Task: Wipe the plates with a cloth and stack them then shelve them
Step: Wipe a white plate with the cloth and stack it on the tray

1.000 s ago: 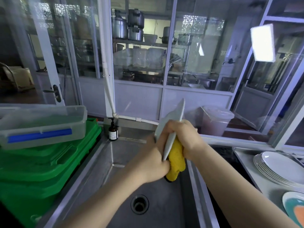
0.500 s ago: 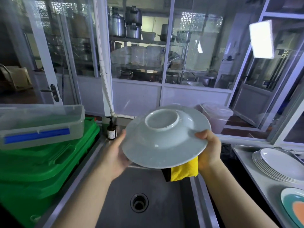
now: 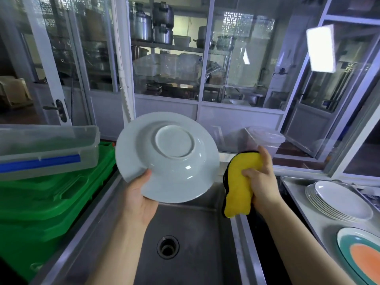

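Fingers of the left hand (image 3: 139,199) grasp the lower left rim of a pale deep plate (image 3: 167,157): the thumb lies on the plate's underside, and the other fingers are hidden behind it. The plate is held tilted, foot ring and underside toward the camera, above the back edge of a steel sink (image 3: 195,233). Fingers of the right hand (image 3: 261,179) are clenched around a yellow cloth (image 3: 239,188) with a dark edging, which hangs down from the grip. Cloth and plate are apart, the cloth at 3 o'clock of the plate, just beside its rim.

The sink drain (image 3: 168,246) sits at 6 o'clock of the plate, well below it. At 9 o'clock stand green crates (image 3: 47,202), with a clear lidded container (image 3: 45,147) bearing a blue clip resting on top.

At 3 o'clock of the sink, on the steel bench (image 3: 316,223), lies a stack of white plates (image 3: 339,200). Nearer the camera on the same bench lies a teal plate with an orange centre (image 3: 362,258), partly cut off by the frame edge; whether it touches the stack cannot be told.

At 12 o'clock, behind glazed partitions, shelving carries metal pots (image 3: 152,25) and clear tubs. A lidded translucent bucket (image 3: 265,140) stands beyond the sink, at 12 o'clock of the right hand.
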`<action>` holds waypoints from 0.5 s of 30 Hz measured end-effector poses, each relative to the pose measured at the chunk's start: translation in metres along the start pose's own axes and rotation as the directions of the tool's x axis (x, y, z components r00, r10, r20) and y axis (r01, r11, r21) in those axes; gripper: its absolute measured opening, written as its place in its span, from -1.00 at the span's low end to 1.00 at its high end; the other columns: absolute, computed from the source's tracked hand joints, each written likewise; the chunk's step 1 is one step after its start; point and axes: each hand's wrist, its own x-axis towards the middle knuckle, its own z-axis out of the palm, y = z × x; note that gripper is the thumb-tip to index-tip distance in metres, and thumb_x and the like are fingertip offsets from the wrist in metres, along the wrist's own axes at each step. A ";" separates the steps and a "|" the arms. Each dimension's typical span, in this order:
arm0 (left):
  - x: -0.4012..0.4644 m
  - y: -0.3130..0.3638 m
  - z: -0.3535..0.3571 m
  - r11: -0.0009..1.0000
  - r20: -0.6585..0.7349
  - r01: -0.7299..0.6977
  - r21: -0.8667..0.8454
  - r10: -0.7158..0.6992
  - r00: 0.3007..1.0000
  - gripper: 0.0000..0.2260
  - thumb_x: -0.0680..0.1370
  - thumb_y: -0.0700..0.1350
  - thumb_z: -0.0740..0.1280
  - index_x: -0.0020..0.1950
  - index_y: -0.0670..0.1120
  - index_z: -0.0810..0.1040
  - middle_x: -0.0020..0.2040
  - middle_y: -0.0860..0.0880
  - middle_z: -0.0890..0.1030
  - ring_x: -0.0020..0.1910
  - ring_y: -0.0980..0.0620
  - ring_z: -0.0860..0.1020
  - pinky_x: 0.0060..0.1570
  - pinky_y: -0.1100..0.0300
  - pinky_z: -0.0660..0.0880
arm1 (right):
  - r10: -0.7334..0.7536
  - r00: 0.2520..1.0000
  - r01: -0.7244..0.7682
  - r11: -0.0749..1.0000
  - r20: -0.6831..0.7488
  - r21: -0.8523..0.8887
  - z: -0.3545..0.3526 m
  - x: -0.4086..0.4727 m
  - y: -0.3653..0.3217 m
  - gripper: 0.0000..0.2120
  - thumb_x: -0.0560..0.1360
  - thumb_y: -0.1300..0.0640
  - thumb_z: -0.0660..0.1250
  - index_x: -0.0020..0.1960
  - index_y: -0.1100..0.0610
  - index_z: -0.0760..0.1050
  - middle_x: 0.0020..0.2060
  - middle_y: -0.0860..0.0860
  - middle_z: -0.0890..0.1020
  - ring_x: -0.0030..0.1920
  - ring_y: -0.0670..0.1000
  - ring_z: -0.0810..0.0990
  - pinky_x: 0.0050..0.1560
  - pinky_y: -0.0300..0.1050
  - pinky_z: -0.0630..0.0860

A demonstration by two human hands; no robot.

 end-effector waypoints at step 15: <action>-0.027 -0.018 0.033 0.986 -0.035 0.039 -0.160 -0.045 0.998 -0.67 0.47 -0.09 0.25 0.14 -0.16 0.65 0.00 -0.16 0.70 -0.04 -0.08 0.68 -0.20 0.14 0.61 | -0.610 0.470 0.863 0.169 0.637 -0.475 0.078 -0.089 0.002 -0.59 0.44 0.10 0.37 0.28 0.08 0.55 0.31 0.11 0.50 0.06 0.21 0.48 0.15 0.02 0.41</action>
